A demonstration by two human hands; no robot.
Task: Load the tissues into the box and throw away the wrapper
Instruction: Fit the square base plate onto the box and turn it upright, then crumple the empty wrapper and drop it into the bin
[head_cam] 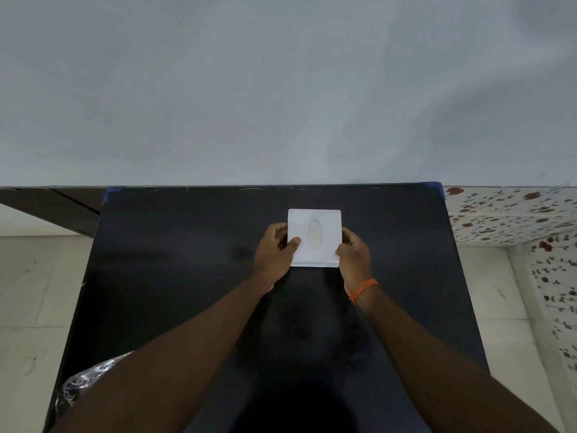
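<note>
Here the white box (314,237) sits on the black table (175,276), toward the far edge and a little right of centre, its flat top with the oval slot (314,233) facing up. Both hands grip it from the sides. The left hand (274,251) wraps the left edge, thumb lying over the top face near the slot and the other fingers curled against the left wall. The right hand (354,254) closes on the near right corner, fingers bent around the edge; an orange thread band (363,290) circles that wrist.

The box looks like thin, rigid plastic: probably light, stiff enough not to flex under a side pinch, and smooth, so it could slide on the tabletop or slip if squeezed only lightly. Taking it by two opposite walls, as now, seems the safest hold; the lid edge along the near side looks like the place to pry if it has to come open. Whether tissues are already inside cannot be told, as the slot shows only a pale surface.

At the near left corner of the table, a crinkled clear wrapper (84,382) shows partly behind the left forearm, well apart from the box.
</note>
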